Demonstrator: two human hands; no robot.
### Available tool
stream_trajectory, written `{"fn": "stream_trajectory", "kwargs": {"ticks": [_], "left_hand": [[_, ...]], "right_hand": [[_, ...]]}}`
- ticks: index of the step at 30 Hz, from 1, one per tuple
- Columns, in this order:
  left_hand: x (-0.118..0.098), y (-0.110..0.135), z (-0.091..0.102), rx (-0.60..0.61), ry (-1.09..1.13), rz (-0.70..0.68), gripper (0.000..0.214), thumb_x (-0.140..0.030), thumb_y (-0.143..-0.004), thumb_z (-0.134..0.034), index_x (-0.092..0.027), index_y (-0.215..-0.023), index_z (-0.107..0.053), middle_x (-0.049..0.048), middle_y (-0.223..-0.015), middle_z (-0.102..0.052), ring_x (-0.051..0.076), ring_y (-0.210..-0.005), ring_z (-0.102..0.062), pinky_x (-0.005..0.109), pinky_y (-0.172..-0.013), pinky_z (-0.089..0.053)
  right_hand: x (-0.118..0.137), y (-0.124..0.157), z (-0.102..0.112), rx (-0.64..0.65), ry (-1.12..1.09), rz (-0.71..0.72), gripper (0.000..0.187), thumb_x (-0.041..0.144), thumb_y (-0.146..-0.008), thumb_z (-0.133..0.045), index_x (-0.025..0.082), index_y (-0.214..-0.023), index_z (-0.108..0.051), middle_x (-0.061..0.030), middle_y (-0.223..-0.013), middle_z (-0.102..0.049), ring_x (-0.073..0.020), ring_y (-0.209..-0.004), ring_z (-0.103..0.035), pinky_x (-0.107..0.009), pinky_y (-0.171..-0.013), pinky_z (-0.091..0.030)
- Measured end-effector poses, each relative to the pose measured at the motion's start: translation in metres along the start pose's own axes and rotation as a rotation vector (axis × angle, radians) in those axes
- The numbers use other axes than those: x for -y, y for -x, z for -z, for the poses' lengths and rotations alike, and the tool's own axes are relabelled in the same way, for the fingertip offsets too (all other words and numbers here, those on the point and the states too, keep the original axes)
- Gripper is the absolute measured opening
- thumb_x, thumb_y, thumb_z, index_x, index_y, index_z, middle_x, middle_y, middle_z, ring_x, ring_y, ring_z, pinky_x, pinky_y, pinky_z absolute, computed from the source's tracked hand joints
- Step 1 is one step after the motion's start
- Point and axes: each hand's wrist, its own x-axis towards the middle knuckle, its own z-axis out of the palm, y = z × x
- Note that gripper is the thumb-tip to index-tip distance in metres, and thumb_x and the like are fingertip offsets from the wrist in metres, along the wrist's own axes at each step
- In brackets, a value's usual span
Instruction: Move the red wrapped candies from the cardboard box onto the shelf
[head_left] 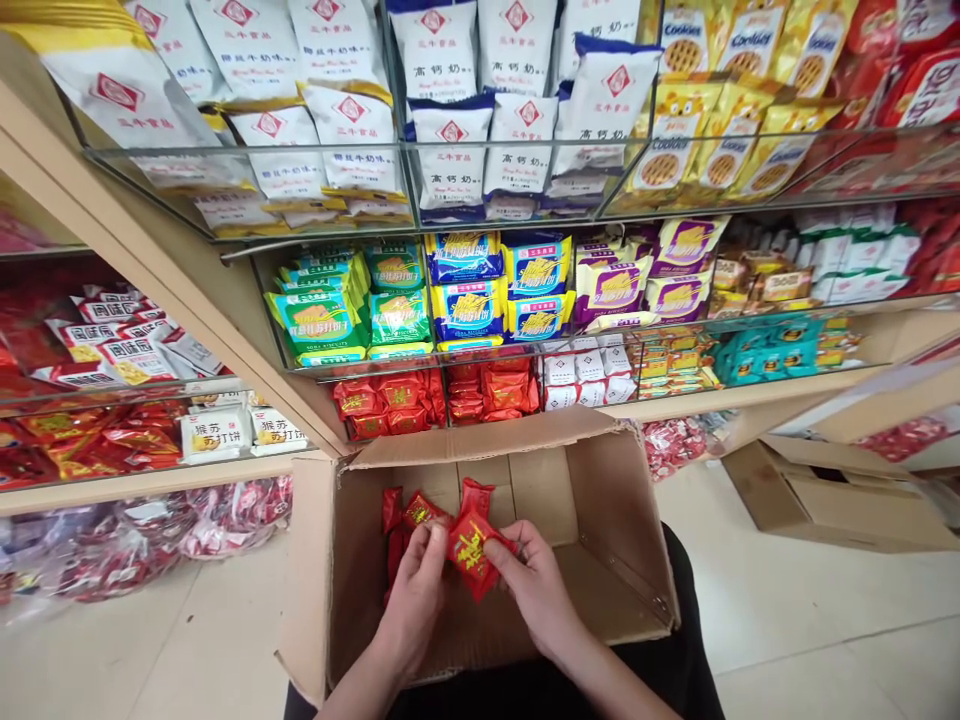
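An open cardboard box [622, 500] sits in front of me, and both my hands are over its inside. Between thumb and fingers, my right hand [531, 578] grips a red snack packet [474, 550] with gold lettering. My left hand [420, 575] is closed at the left side, its thumb and fingers pinching a second red packet [421, 510] by its edge. Another red packet [475, 494] shows just behind the one in my right hand. More red packets [391, 508] lie at the box's left end, partly hidden by my left hand.
Glass-fronted shelves hold white bags [450, 150], yellow cookie bags [724, 150], green soda biscuit packs [315, 315] and red packets [401, 400]. A closed cardboard box [832, 500] stands on the floor at right. Plastic-wrapped packets [150, 540] lie under the left shelf.
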Motion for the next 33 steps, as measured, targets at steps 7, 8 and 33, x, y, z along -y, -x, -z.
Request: {"fn": "stream_trajectory", "kwargs": {"ticks": [7, 8, 33], "left_hand": [[0.003, 0.012, -0.011, 0.106, -0.001, 0.116, 0.036, -0.035, -0.063, -0.064, -0.019, -0.093, -0.053, 0.0055, -0.095, -0.06, 0.017, -0.077, -0.059, 0.028, -0.063, -0.048], [-0.001, 0.012, -0.012, 0.124, -0.038, 0.086, 0.035, -0.035, -0.064, -0.062, -0.019, -0.094, -0.053, 0.006, -0.097, -0.06, 0.017, -0.079, -0.059, 0.028, -0.064, -0.049], [-0.123, -0.154, -0.075, -0.027, -1.937, -0.468, 0.032, -0.011, -0.079, -0.031, -0.008, -0.106, -0.047, 0.0192, -0.102, -0.055, 0.026, -0.09, -0.058, 0.036, -0.073, -0.044]], "right_hand": [[0.002, 0.0, 0.004, -0.015, -0.013, 0.08, 0.025, 0.036, -0.065, -0.063, 0.016, -0.061, -0.048, 0.0044, -0.055, -0.051, -0.0078, -0.051, -0.046, -0.02, -0.05, -0.04], [0.004, 0.001, 0.006, -0.01, -0.019, 0.088, 0.025, 0.036, -0.066, -0.062, 0.016, -0.06, -0.049, 0.0042, -0.056, -0.051, -0.0077, -0.053, -0.046, -0.02, -0.052, -0.04], [-0.04, -0.026, 0.051, 0.075, 0.315, -0.18, 0.01, 0.026, -0.069, -0.052, 0.016, -0.066, -0.051, 0.0029, -0.056, -0.053, -0.0085, -0.051, -0.05, -0.018, -0.045, -0.032]]}}
